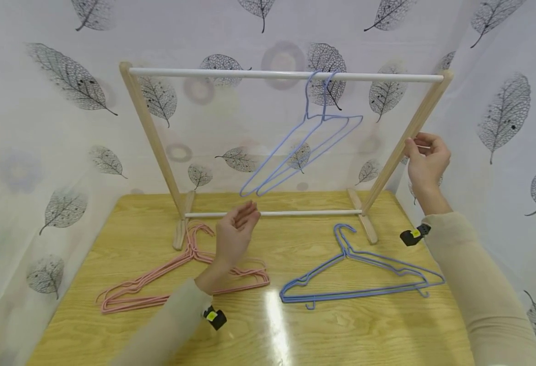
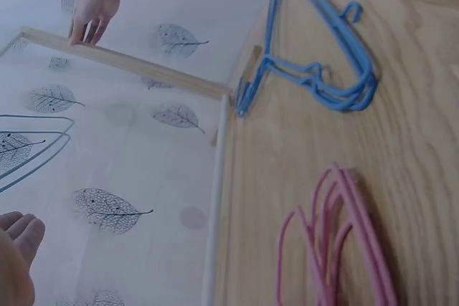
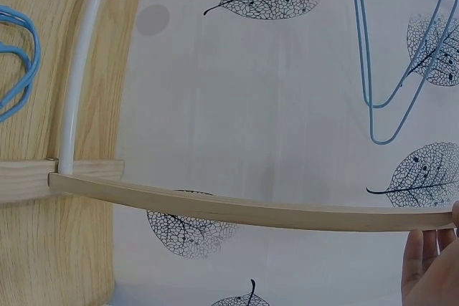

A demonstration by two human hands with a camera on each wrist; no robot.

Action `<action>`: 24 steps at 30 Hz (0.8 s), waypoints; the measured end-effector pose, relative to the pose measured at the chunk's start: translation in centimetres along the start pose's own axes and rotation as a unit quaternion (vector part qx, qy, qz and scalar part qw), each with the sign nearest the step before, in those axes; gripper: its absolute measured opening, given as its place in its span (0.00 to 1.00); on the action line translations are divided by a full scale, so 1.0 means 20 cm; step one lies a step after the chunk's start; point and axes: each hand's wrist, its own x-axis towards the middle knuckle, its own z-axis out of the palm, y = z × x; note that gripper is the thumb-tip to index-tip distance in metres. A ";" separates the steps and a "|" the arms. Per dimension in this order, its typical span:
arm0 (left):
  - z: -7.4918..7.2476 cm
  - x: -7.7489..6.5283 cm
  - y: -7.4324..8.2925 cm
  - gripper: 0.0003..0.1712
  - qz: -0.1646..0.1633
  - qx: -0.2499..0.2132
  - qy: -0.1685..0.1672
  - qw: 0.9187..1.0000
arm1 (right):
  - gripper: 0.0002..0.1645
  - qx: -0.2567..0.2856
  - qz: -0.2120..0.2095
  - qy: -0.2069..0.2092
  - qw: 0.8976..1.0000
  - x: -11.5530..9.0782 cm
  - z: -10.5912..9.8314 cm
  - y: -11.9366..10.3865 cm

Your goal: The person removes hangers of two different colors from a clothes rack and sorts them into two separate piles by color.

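Observation:
Two blue clothes hangers (image 1: 280,136) hang by their hooks from the white top rail of a garment rack (image 1: 249,74), seen at a slant. My left hand (image 1: 236,231) is just below their lower ends, its fingers loosely bent with nothing held. In the left wrist view, only some fingers of that hand (image 2: 20,241) show at the lower left edge. My right hand (image 1: 428,157) holds the rack's right wooden post (image 1: 398,145) about midway up, thumb on the front side. The right wrist view shows those fingers (image 3: 412,259) against the same post.
Several pink hangers (image 1: 144,278) lie stacked on the wooden table (image 1: 318,335) at left, partly hidden behind my left forearm. A stack of blue hangers (image 1: 350,294) lies at right. The rack's feet (image 1: 368,229) stand near the table's back edge, before a leaf-patterned cloth (image 1: 231,30).

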 end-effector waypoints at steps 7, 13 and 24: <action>0.02 0.14 0.08 0.23 0.022 -0.022 0.036 0.999 | 0.08 0.004 0.006 0.006 1.000 0.00 -0.01 0.00; 0.05 0.24 0.14 0.21 0.044 -0.006 0.042 0.998 | 0.08 -0.003 -0.001 0.006 1.000 0.00 0.00 0.00; 0.08 0.34 0.20 0.18 0.053 0.005 0.024 0.998 | 0.08 -0.010 -0.004 0.000 1.000 0.00 0.00 0.00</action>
